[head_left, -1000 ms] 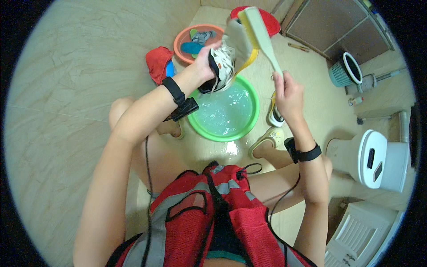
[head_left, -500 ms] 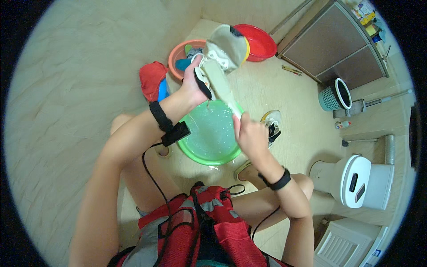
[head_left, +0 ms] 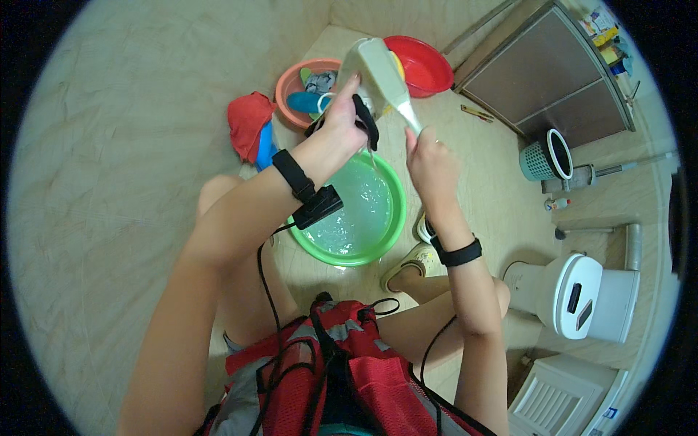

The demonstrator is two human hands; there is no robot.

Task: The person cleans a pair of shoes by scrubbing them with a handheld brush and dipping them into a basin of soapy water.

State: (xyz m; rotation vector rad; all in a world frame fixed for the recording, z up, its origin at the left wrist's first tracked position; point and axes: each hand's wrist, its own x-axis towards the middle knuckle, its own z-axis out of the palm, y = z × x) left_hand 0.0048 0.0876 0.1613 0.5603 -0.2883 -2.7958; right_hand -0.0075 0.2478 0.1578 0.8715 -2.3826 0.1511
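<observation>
My left hand (head_left: 343,122) is closed around a pale sneaker (head_left: 366,96) with a black collar lining, raised over the far side of a green basin (head_left: 347,260) of cloudy, bubbly water. My right hand (head_left: 433,163) grips the handle of a pale scrub brush (head_left: 382,69). The brush's broad head lies over the sneaker and hides much of it; its bristles are out of sight. Another sneaker (head_left: 424,229) is on the floor right of the basin, largely covered by my right forearm.
Behind the basin are an orange basin (head_left: 285,109) with cloths and a blue item, and a red basin (head_left: 422,67). A red cloth (head_left: 249,120) hangs over something blue at left. Rightward are a cabinet (head_left: 538,69), a teal basket (head_left: 536,163) and a toilet (head_left: 578,298).
Both hands have moved right and away from me. The brush has slid up along the sneaker, toward its far end. My right foot now shows more beside the basin.
</observation>
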